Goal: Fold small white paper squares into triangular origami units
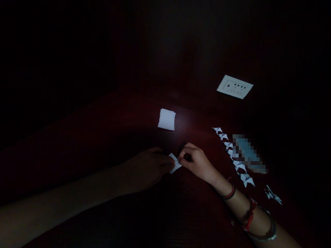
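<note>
A small square of white paper [171, 168], with a crease across it, lies on the dark table between my two hands. My left hand [150, 167] reaches in from the left, its thumb and a ringed finger pressed onto the paper's left side. From the other side, my right hand [196, 161] pinches the paper's right edge between thumb and forefinger, the other fingers curled in. A stack of white paper squares [167, 120] sits a little beyond both hands.
Several small folded paper shapes [234, 156] run in a slanting row at the right. Next to them is a blurred bluish object [248, 153]. Small white paper bits [273, 195] lie nearer me. A white socket plate [234, 87] is on the wall behind. The room is very dark.
</note>
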`<action>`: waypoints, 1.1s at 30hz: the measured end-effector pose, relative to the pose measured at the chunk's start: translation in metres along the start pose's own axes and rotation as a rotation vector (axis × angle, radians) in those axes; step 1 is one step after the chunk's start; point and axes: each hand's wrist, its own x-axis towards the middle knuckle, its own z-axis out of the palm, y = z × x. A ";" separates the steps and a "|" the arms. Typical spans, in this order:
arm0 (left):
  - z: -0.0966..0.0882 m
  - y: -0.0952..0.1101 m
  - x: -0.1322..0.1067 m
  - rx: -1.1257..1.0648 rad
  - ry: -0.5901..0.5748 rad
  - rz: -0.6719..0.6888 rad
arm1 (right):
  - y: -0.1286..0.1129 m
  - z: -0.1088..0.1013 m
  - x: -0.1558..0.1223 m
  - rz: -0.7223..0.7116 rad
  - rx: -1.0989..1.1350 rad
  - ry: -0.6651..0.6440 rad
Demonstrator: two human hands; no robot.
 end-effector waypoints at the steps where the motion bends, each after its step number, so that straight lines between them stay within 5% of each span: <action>1: 0.000 0.000 0.000 -0.003 -0.007 -0.003 | 0.000 0.000 0.000 0.002 0.000 0.000; 24: -0.005 0.001 0.002 0.051 -0.072 0.027 | 0.002 0.001 0.000 0.006 -0.025 -0.014; 33: 0.003 -0.002 -0.004 0.037 0.016 0.046 | -0.001 -0.004 -0.012 -0.125 -0.062 0.024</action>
